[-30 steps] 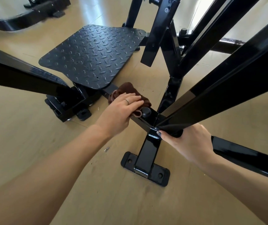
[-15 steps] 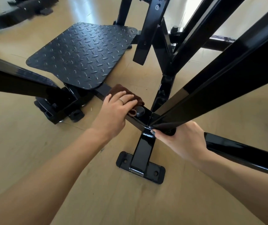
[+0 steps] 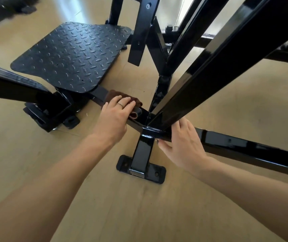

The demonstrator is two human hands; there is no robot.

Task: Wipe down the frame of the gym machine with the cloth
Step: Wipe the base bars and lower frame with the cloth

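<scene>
One view, head cam: left hand (image 3: 112, 117) presses brown cloth (image 3: 122, 97) flat on low frame bar (image 3: 99, 94) by the footplate (image 3: 73, 56), fingers mostly straight. Right hand (image 3: 181, 145) open, resting vs the weld joint (image 3: 150, 132). Risk: cloth end snags on the knob (image 3: 138, 111), or bunches & skips paint near the joint.

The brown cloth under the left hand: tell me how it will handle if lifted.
The brown cloth is probably floppy: it lies bunched and folded over the frame bar. Likely light, since the left hand presses it with flat fingers. It looks unlikely to roll.
</scene>
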